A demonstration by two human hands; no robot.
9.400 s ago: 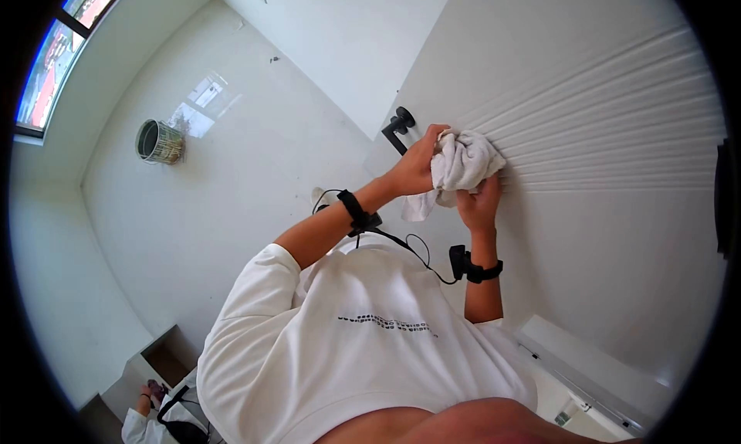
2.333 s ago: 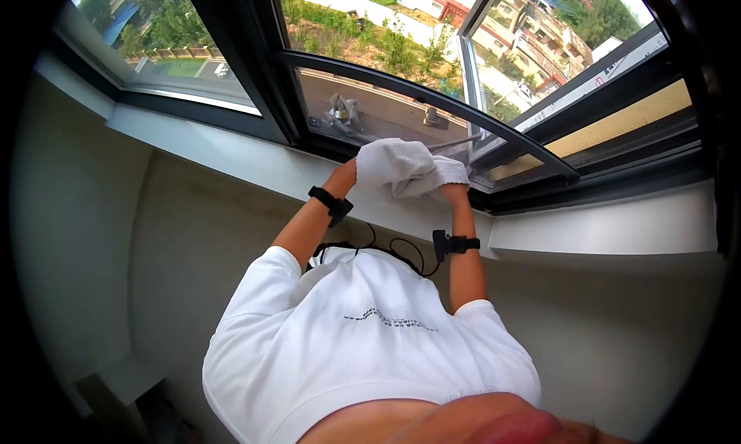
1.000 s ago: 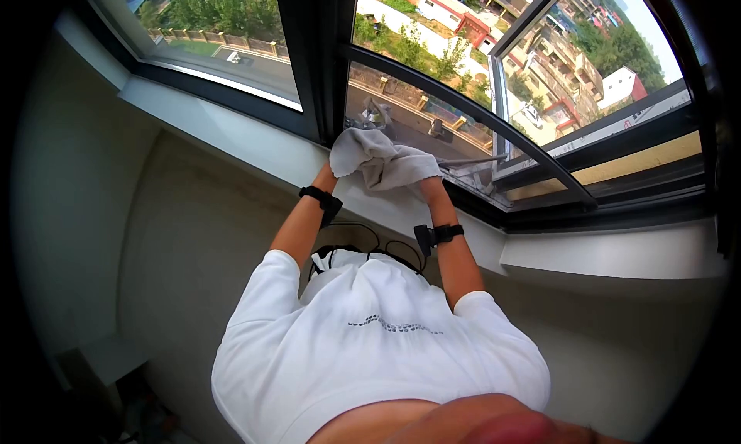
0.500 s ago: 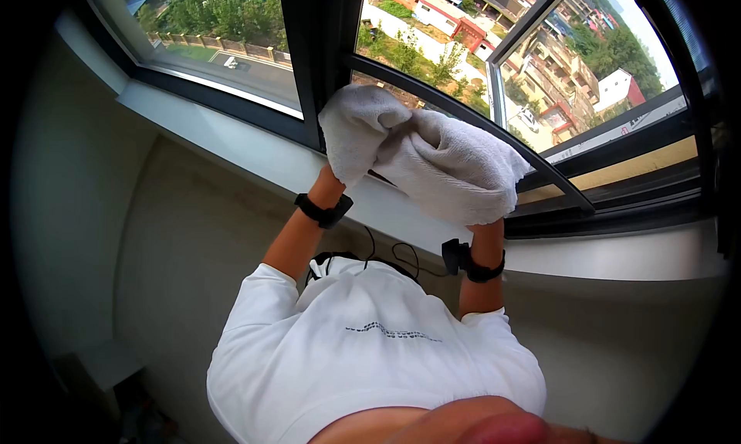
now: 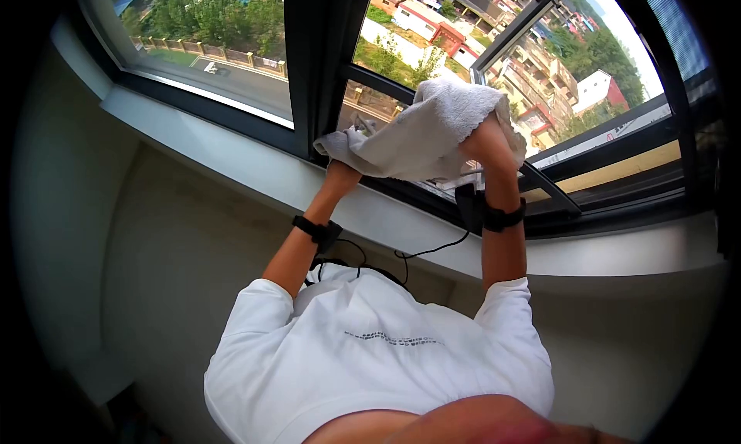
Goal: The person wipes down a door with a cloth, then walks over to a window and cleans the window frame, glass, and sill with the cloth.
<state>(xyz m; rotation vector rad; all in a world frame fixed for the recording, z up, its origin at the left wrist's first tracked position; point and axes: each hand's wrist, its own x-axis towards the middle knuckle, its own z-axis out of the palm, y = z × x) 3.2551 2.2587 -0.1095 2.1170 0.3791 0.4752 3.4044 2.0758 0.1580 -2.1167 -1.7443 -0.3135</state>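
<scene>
A pale cloth [image 5: 417, 139] stretches between my two hands in front of the dark window frame. My left hand [image 5: 342, 177] is under the cloth's lower left end, just above the sill, with its fingers hidden by the fabric. Higher up and to the right, my right hand [image 5: 489, 143] reaches into the cloth at the curved dark rail [image 5: 548, 188], and its fingers are covered too. The cloth hides part of the rail and of the lower window opening.
A white sill [image 5: 185, 147] runs below the window. Upright dark frame posts [image 5: 315, 66] stand left of the cloth. Black cables [image 5: 436, 249] hang between my wrists, which wear black straps. A low box-like piece [image 5: 100, 378] is at the lower left.
Earlier I was at a pale door with the cloth bunched; now I am at a window. Over the last half second my right hand has risen, lifting the cloth's right part, while the left end has dropped.
</scene>
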